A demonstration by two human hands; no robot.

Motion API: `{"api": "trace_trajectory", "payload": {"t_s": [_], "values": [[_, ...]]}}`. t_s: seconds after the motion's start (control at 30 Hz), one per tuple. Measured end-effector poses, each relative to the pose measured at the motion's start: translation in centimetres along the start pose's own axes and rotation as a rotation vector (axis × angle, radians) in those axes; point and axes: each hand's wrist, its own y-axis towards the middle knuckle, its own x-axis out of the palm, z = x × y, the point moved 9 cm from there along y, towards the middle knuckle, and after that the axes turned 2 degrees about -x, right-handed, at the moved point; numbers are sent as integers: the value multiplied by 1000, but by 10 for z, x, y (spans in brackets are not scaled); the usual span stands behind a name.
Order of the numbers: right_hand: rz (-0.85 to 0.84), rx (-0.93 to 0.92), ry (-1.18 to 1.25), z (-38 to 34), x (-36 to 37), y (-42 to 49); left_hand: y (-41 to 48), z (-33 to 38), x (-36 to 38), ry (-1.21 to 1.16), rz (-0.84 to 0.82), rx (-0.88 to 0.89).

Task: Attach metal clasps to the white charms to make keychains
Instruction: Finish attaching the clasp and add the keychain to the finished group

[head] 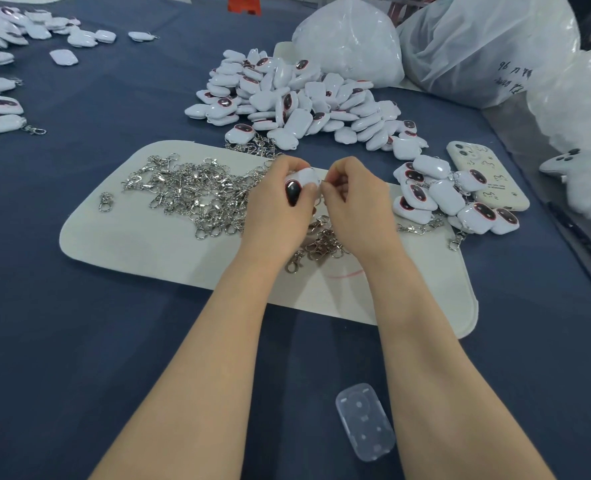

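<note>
Charm, glossy rounded white, gripped by left hand; right hand pinches small metal clasp.

Mat mid-desk, stock around it.
Clasps lie on the mat's left half. The charm heap sits behind the mat, with bags behind it. Keychains are at the mat's right edge, a phone beside them and a case in front.

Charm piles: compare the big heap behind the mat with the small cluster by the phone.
The big heap holds far more charms than the small cluster. The small cluster shows clasps trailing from it; the big heap's charms mostly look bare. Both hold white charms with dark ovals.
</note>
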Motion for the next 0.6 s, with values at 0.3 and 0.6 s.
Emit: {"api": "trace_trajectory", "payload": {"t_s": [0.3, 0.6], "values": [[-40, -30, -43, -4, 7, -2, 1, 1, -5, 112, 45, 26], [-70, -36, -79, -5, 11, -2, 1, 5, -3, 211, 33, 84]]}}
